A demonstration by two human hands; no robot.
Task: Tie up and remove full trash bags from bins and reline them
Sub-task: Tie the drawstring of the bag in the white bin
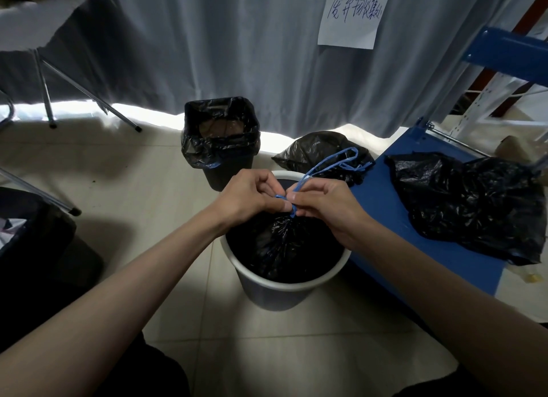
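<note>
At the centre of the frame, just below my two hands, a round white bin (pixel 284 284) stands on the tiled floor (pixel 166 307), and the black trash bag (pixel 281 248) inside it is gathered to a bunched neck at the top. My left hand (pixel 246 196) has its grip pressed on the blue drawstring (pixel 326 162) right at that neck, fingers curled and pinching the string. My right hand (pixel 323 202) meets it from the other side, thumb and fingers pinching the same string at the knot, so the two grips touch. From there the loose loop of the drawstring runs up and to the right.

To the right of the bin, a blue surface (pixel 415 248) lies low, with a crumpled black bag (pixel 474 203) lying on it. Just beyond my hands, a tied black bag (pixel 314 153) sits on the floor. Further back, above centre, a dark square bin (pixel 221 141) stands lined with a black bag folded over its rim. Behind everything hangs a grey curtain (pixel 237 40), with a white paper note (pixel 353 16) of handwriting pinned at upper right. At upper left, metal table legs (pixel 44 91) slant down to the floor.
</note>
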